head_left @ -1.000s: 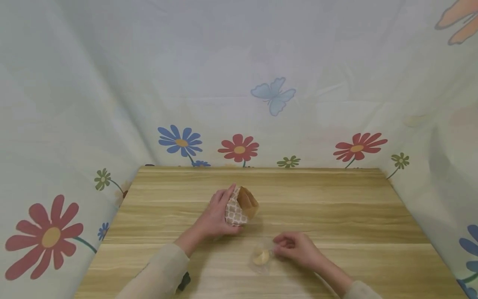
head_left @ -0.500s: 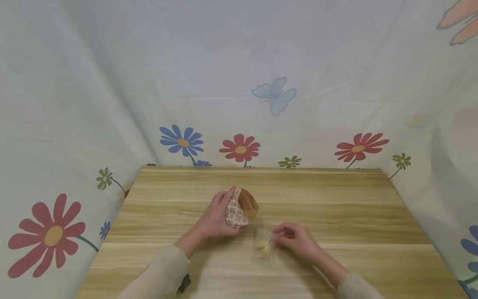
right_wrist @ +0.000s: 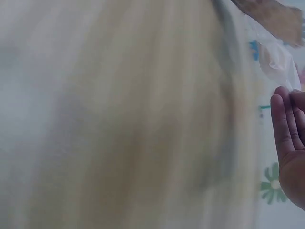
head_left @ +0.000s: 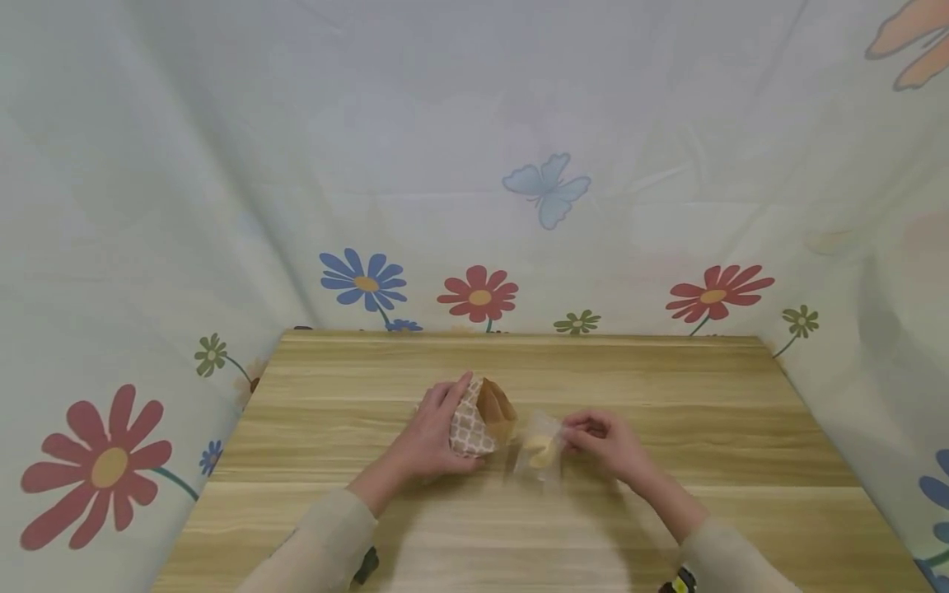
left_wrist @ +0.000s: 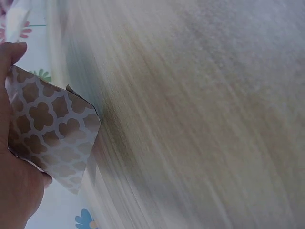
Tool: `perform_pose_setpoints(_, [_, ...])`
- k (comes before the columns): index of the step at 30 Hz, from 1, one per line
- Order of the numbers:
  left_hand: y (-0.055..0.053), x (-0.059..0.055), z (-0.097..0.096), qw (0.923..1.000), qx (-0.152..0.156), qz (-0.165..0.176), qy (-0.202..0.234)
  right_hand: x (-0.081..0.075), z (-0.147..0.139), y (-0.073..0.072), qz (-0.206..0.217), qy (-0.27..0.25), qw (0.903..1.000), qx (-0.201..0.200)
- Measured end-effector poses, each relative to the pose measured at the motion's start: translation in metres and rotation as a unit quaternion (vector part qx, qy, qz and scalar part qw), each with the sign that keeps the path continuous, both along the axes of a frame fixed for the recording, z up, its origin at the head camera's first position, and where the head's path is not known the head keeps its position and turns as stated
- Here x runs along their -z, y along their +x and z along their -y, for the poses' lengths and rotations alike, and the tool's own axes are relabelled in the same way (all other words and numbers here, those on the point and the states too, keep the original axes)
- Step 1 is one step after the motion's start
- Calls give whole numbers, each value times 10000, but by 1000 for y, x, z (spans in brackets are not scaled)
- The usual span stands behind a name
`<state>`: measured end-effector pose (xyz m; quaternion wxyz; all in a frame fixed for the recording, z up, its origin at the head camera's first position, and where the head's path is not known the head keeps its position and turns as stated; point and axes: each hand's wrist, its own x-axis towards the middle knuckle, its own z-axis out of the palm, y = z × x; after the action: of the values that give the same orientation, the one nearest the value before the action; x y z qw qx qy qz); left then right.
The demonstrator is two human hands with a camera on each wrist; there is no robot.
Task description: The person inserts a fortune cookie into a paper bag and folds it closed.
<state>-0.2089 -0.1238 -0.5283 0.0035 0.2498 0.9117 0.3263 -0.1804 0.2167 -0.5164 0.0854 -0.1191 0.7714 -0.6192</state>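
Observation:
My left hand [head_left: 430,445] grips a small paper bag [head_left: 469,424], tan with a white lattice pattern. The bag lies tilted over the table, its brown mouth open toward the right. In the left wrist view, fingers and thumb wrap the patterned bag [left_wrist: 52,121] from the left. My right hand [head_left: 604,445] pinches the edge of a clear plastic packet with a pale yellow fortune cookie [head_left: 541,450] inside. The packet hangs just right of the bag's mouth. At the right wrist view's upper right, my right fingertips [right_wrist: 282,95] hold the wrapped fortune cookie [right_wrist: 276,62] below the bag.
The wooden table [head_left: 667,387] runs under both hands. A flower-print cloth [head_left: 415,165] hangs behind it and at both sides. A small dark object [head_left: 366,565] shows beside the left sleeve, and a black-and-yellow one [head_left: 680,581] by the right sleeve.
My right hand has moved up and slightly right with the wrapped fortune cookie, which now hangs level with the lower part of the bag's mouth. The left hand and bag have barely shifted.

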Motion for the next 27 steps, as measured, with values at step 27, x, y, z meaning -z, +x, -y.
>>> perform_pose_setpoints(27, [1, 3, -5, 9984, -17, -405, -388, -69, 45, -41, -1515, 1654, 9726, -607])
